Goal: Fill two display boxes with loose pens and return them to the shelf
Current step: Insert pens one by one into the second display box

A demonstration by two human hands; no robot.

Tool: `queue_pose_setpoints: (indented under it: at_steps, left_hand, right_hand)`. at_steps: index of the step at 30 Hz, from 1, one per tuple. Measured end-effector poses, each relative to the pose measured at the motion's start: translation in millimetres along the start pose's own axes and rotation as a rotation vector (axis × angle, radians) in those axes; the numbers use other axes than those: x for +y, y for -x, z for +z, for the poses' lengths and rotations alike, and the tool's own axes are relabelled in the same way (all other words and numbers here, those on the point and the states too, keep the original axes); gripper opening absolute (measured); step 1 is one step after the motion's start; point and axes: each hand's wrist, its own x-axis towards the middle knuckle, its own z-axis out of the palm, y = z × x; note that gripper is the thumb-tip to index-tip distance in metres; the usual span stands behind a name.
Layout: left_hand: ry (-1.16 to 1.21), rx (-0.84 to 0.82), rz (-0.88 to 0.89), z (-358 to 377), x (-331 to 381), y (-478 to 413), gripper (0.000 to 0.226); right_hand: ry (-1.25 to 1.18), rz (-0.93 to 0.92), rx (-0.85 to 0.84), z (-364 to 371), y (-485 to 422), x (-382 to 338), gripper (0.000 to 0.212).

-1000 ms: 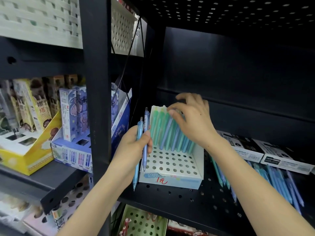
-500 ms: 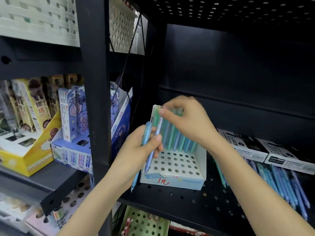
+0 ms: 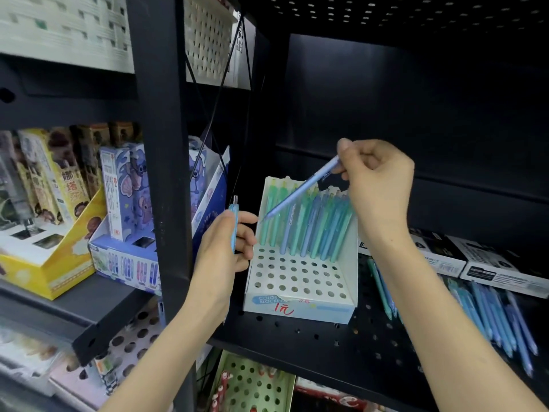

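A white display box [image 3: 300, 307] with a perforated insert stands on the black pegboard shelf [image 3: 312, 337]. Its back rows hold several green and blue pens [image 3: 309, 224] standing upright. My right hand [image 3: 377, 176] pinches the top end of a light blue pen [image 3: 300, 190], which slants down to the left above the box with its tip over the left pens. My left hand [image 3: 225, 245] grips one blue pen [image 3: 233, 224] upright just left of the box. Loose blue pens [image 3: 499, 319] lie on the shelf to the right.
A black upright post [image 3: 160, 173] stands left of my left hand. Beyond it sit a blue cartoon box [image 3: 127, 257] and a yellow box [image 3: 44, 263]. Black-and-white flat boxes [image 3: 463, 257] lie at the back right. A green perforated box [image 3: 252, 382] sits on the shelf below.
My right hand took one pen from the two my left hand held, then rose to the right with it above the box. My left hand now holds one pen.
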Motion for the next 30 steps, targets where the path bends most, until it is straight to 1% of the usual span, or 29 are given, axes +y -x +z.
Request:
queue_pose_setpoints:
  at_steps: [2,3,6,8,13,16,21,24,27,30]
  left_hand:
    - [-0.030,0.039,-0.004,-0.2,-2.9,-0.4,0.034]
    - [-0.060,0.060,-0.003,-0.3,-4.5,-1.0,0.033]
    - [-0.124,0.095,-0.019,1.0,-8.7,-4.0,0.032]
    - [-0.131,0.092,-0.058,3.2,-11.1,-6.0,0.033]
    - [-0.117,0.039,-0.110,6.1,-11.3,-7.2,0.034]
    - [-0.105,-0.013,-0.131,8.9,-9.5,-1.8,0.034]
    - [-0.080,-0.129,-0.139,12.8,-9.6,7.0,0.034]
    - [-0.094,-0.145,-0.121,12.7,-8.9,7.4,0.032]
    - [-0.104,-0.139,-0.094,12.5,-8.0,5.9,0.028]
    - [-0.118,-0.138,-0.055,11.4,-7.1,3.8,0.024]
  right_hand:
    - [0.019,0.001,0.050,-3.0,-2.8,3.2,0.019]
    - [0.065,-0.018,0.045,-2.9,-2.1,4.6,0.019]
    - [0.264,-0.111,-0.051,5.3,8.6,6.2,0.017]
    - [0.349,-0.171,-0.100,13.1,15.3,7.6,0.018]
    - [0.417,-0.277,-0.134,28.0,19.5,19.6,0.021]
    - [0.472,-0.281,-0.166,28.3,18.3,25.7,0.021]
    - [0.590,-0.360,-0.114,19.9,15.1,36.4,0.020]
    - [0.620,-0.332,-0.199,18.0,16.0,38.0,0.017]
    - [0.655,-0.351,-0.278,21.4,18.4,37.9,0.019]
    - [0.679,-0.346,-0.324,21.0,18.0,35.4,0.020]
